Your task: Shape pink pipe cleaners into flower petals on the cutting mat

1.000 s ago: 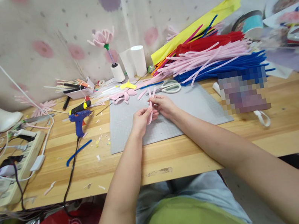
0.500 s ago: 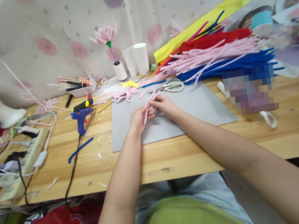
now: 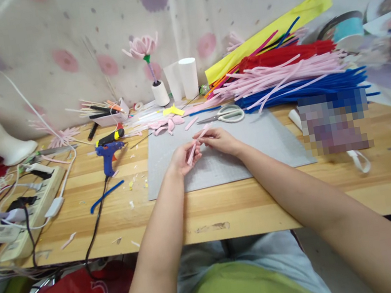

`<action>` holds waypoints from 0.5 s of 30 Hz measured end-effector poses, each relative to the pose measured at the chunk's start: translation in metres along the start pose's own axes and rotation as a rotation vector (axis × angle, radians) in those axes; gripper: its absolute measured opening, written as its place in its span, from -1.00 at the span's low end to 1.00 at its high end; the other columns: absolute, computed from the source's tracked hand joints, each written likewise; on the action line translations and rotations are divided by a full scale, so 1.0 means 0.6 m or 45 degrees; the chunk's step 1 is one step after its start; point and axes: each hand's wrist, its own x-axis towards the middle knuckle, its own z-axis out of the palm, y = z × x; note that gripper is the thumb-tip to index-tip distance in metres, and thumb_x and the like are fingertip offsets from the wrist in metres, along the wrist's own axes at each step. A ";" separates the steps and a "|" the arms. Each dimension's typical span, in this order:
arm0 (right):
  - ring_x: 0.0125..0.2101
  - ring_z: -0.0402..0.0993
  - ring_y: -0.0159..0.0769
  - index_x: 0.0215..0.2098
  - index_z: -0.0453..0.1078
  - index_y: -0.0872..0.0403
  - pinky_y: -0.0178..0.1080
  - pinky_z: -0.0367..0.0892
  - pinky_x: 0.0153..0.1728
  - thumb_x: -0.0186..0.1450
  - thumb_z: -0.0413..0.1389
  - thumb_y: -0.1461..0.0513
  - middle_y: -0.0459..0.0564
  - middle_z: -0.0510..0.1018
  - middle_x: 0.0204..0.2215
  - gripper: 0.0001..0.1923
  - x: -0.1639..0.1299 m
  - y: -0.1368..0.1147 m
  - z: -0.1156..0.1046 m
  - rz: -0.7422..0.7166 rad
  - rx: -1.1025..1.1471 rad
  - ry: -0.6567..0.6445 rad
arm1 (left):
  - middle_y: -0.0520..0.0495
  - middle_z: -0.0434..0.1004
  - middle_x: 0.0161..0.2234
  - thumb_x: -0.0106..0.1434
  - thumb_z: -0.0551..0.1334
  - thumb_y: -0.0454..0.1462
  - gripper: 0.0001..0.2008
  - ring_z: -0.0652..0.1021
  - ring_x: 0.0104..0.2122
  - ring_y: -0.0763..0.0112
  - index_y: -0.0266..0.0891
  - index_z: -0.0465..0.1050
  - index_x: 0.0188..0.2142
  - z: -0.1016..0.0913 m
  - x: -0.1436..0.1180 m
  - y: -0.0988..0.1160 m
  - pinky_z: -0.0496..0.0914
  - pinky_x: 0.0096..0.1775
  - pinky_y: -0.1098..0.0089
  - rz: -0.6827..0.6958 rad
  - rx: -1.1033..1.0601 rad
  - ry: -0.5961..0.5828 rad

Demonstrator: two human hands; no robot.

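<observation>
Both my hands meet over a grey cutting mat (image 3: 263,150) on the wooden table. My left hand (image 3: 182,159) pinches the lower end of a folded pink pipe cleaner (image 3: 197,143). My right hand (image 3: 220,140) grips the same pink pipe cleaner a little higher, its free end pointing up and to the right. Finished pink petal pieces (image 3: 165,124) lie just beyond the mat's far left corner. White-handled scissors (image 3: 230,115) rest at the mat's far edge.
A blue glue gun (image 3: 109,154) with a black cord lies left of the mat, a power strip (image 3: 22,210) further left. Piles of pink, blue and red pipe cleaners (image 3: 289,78) fill the back right. A pink flower (image 3: 144,50) stands in a small white holder.
The pink pipe cleaner has gone from spread loops to a tighter, straighter strip between my fingers. The camera has tilted down slightly.
</observation>
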 end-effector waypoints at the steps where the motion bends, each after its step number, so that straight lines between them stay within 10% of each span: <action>1: -0.57 0.27 -0.45 -0.33 0.47 0.09 -0.36 0.16 -0.59 0.05 0.13 0.15 -0.08 0.48 -0.51 -0.76 0.001 0.001 -0.002 0.021 0.009 -0.020 | 0.05 0.32 -0.68 0.20 0.06 -0.38 -0.86 0.36 -0.70 0.67 -0.35 0.36 -0.44 -0.001 -0.001 0.001 0.36 -0.60 0.63 -0.030 0.000 -0.035; 9: -0.65 0.23 -0.49 -0.47 0.27 0.09 -0.36 0.15 -0.62 0.13 0.07 0.14 -0.16 0.34 -0.60 -0.83 0.003 -0.001 0.003 -0.106 -0.007 -0.076 | 0.05 0.28 -0.65 0.25 0.02 -0.35 -0.80 0.36 -0.68 0.68 -0.33 0.34 -0.46 0.000 -0.012 0.005 0.35 -0.61 0.67 -0.206 -0.142 -0.232; 15: -0.61 0.26 -0.48 -0.43 0.17 0.06 -0.39 0.18 -0.66 0.17 0.02 0.13 -0.17 0.30 -0.56 -0.82 0.005 -0.001 0.003 -0.067 -0.034 -0.092 | 0.05 0.37 -0.62 0.20 0.06 -0.40 -0.85 0.40 -0.67 0.67 -0.36 0.37 -0.45 0.003 -0.004 -0.002 0.36 -0.56 0.61 0.043 0.091 -0.127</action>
